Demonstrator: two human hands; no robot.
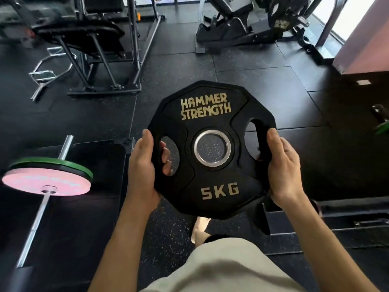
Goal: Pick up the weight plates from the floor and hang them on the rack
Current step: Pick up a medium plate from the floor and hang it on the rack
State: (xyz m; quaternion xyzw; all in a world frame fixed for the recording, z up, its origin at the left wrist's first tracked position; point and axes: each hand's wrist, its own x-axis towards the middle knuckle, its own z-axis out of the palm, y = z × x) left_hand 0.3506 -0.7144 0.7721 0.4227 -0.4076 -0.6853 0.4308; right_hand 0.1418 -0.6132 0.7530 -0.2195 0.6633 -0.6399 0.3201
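We've got the 5 kg plate (211, 148) up off the floor, face toward us, left hand (145, 167) and right hand (283, 165) curled through opposite grip slots (equally near); centre hole open for a rack peg.

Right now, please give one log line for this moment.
left hand: holds 5 kg plate | right hand: holds plate | plate: off floor | rack: unseen

The left hand (145, 165) and right hand (283, 165) grip opposite edges of a black weight plate (210, 180) marked "HAMMER STRENGTH" and "5KG", above the rubber floor (252, 85). A loaded barbell (47, 182) lies at left.
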